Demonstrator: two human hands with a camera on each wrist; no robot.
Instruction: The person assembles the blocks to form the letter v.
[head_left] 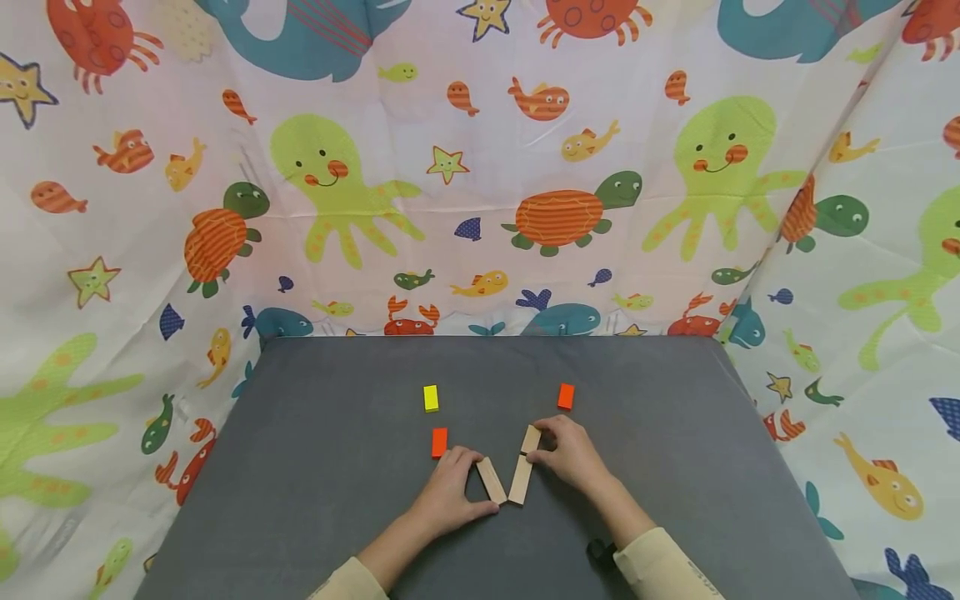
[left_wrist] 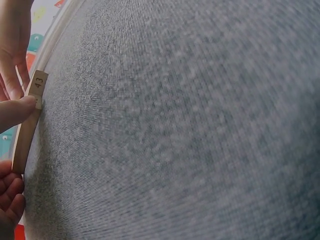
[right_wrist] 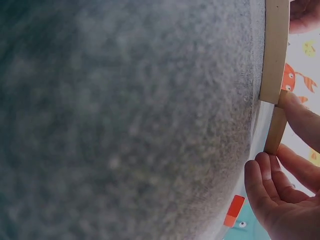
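Note:
Three plain wooden blocks lie in a V on the grey table. My left hand (head_left: 446, 493) holds the left block (head_left: 492, 481) by its two ends, thumb at the near end and fingers at the far end. That block's near end shows the number 43 in the left wrist view. Two blocks in line form the right side: a near block (head_left: 520, 481) and a far block (head_left: 531, 439). My right hand (head_left: 573, 452) pinches the far block lengthwise, its thumb (right_wrist: 302, 117) by the joint and its fingers at the far end.
A red block (head_left: 439, 442) lies just beyond my left fingers, with a yellow block (head_left: 431, 398) farther back. Another red block (head_left: 566, 397) sits beyond my right hand. A small black object (head_left: 600, 552) is beside the right sleeve. Patterned curtains (head_left: 480, 167) surround the grey table (head_left: 337, 417).

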